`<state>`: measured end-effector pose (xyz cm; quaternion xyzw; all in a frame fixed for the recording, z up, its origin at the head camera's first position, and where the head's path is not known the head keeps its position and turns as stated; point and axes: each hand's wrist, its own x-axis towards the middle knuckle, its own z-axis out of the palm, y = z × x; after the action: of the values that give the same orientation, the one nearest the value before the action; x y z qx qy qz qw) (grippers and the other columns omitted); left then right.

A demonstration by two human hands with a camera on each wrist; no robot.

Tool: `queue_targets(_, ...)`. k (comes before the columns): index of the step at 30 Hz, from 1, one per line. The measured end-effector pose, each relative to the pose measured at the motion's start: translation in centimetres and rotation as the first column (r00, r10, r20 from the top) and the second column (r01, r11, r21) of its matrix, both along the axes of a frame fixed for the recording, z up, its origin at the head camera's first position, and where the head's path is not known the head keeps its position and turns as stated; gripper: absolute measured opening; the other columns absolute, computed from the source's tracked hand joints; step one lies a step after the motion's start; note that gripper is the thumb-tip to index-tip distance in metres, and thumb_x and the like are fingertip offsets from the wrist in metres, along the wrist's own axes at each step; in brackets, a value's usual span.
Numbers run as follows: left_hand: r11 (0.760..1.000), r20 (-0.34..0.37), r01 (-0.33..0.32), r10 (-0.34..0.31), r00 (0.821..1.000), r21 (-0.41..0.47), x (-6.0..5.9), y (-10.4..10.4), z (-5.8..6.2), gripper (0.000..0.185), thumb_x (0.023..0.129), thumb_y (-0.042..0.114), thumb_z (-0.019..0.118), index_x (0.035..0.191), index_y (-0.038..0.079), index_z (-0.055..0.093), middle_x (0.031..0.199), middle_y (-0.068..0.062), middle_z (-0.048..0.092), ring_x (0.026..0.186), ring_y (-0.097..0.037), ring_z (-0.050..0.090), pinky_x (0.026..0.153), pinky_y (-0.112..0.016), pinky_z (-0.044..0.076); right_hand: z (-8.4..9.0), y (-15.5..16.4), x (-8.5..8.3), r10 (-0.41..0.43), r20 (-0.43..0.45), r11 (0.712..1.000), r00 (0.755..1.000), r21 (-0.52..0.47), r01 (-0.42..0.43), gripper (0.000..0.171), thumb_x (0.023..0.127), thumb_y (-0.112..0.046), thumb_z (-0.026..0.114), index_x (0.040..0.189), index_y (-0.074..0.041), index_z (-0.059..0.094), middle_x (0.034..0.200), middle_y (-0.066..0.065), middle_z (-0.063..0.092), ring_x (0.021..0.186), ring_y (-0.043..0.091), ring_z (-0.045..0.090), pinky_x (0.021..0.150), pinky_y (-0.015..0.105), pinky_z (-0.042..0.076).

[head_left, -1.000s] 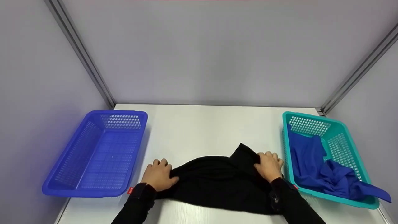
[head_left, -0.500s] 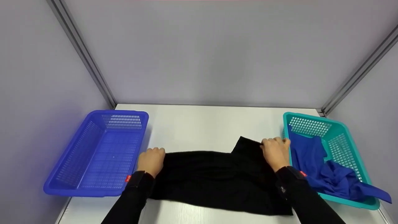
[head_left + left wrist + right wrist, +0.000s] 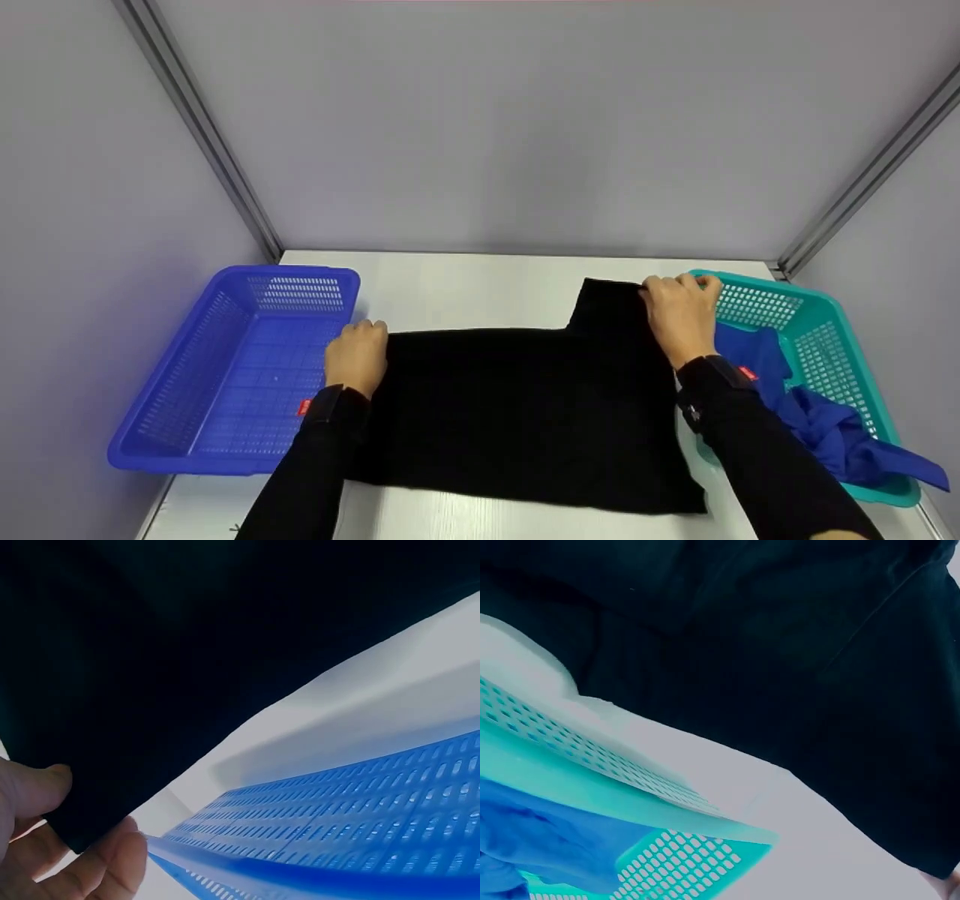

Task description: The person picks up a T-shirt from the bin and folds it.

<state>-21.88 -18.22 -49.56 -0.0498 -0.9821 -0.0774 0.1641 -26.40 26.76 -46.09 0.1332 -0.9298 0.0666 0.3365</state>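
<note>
A black garment [image 3: 525,409] lies spread on the white table [image 3: 480,289] between two baskets. The left hand [image 3: 357,363] pinches its left corner; the right hand [image 3: 679,316] grips its far right corner beside the teal basket [image 3: 825,315]

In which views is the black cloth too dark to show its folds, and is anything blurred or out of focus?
Head view: sharp and evenly lit, but the black cloth reads as one flat dark shape with hardly any folds. Left wrist view: the cloth is featureless black, and the left hand and blue basket close to the lens are soft. Right wrist view: faint seams show on the cloth; the teal basket is blurred.
</note>
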Motion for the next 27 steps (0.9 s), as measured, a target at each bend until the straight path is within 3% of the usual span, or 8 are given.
queue_targets(9,1.000,-0.023,0.008,-0.008,1.000,-0.010,-0.4,-0.2,0.3,0.011,0.079,-0.007,0.071,0.088,-0.004,0.066,0.086,-0.023,0.066,0.082,-0.045,0.066,0.063,-0.059,0.055,0.5,-0.4,0.0,0.021,-0.037,1.000,0.999,0.008,-0.021,0.012,0.092,-0.010,0.075,0.087,0.000,0.069,0.077,0.019,0.070,0.079,0.041,0.061,0.090,0.060,0.039)
queue_targets(14,0.995,-0.016,0.063,-0.065,0.998,-0.078,0.4,-0.4,-0.7,0.006,0.079,-0.008,0.068,0.081,-0.003,0.066,0.080,-0.020,0.065,0.078,-0.042,0.065,0.063,-0.056,0.055,-0.7,-0.5,1.9,0.142,-0.003,0.989,0.990,0.032,-0.142,0.012,0.086,-0.003,0.077,0.083,0.002,0.067,0.074,0.018,0.067,0.074,0.040,0.061,0.079,0.055,0.046)
queue_targets(18,0.984,0.037,0.096,-0.092,0.995,-0.152,1.4,-0.5,-1.8,0.006,0.082,-0.006,0.065,0.080,-0.001,0.068,0.079,-0.017,0.065,0.077,-0.040,0.064,0.067,-0.054,0.055,-2.0,-0.1,4.5,0.280,0.057,0.959,0.958,0.028,-0.281,0.014,0.081,0.001,0.079,0.081,-0.001,0.065,0.070,0.012,0.064,0.067,0.035,0.062,0.067,0.052,0.050)
queue_targets(21,0.972,0.076,0.119,-0.105,0.992,-0.203,2.0,-0.4,-2.4,0.007,0.084,-0.003,0.064,0.080,0.001,0.068,0.078,-0.016,0.065,0.077,-0.039,0.064,0.069,-0.053,0.055,-2.9,0.5,6.6,0.344,0.109,0.937,0.933,0.022,-0.348,0.016,0.080,0.000,0.081,0.082,-0.006,0.066,0.072,0.006,0.065,0.068,0.029,0.064,0.067,0.047,0.050)
queue_targets(24,0.961,0.070,0.128,-0.114,0.991,-0.246,2.5,-0.3,-2.7,0.008,0.084,-0.002,0.065,0.078,0.002,0.068,0.077,-0.015,0.065,0.076,-0.037,0.064,0.069,-0.051,0.054,-3.7,1.2,8.4,0.398,0.165,0.913,0.902,0.026,-0.407,0.018,0.079,-0.002,0.081,0.084,-0.011,0.066,0.077,0.000,0.066,0.072,0.022,0.065,0.069,0.044,0.050)
queue_targets(27,0.952,0.019,0.127,-0.126,0.992,-0.278,3.1,-0.3,-3.0,0.009,0.083,0.000,0.067,0.074,0.003,0.068,0.074,-0.014,0.065,0.073,-0.035,0.064,0.066,-0.049,0.053,-4.3,2.0,9.8,0.469,0.213,0.875,0.857,0.023,-0.484,0.022,0.077,-0.002,0.081,0.084,-0.014,0.065,0.079,-0.005,0.065,0.074,0.015,0.063,0.071,0.041,0.052)
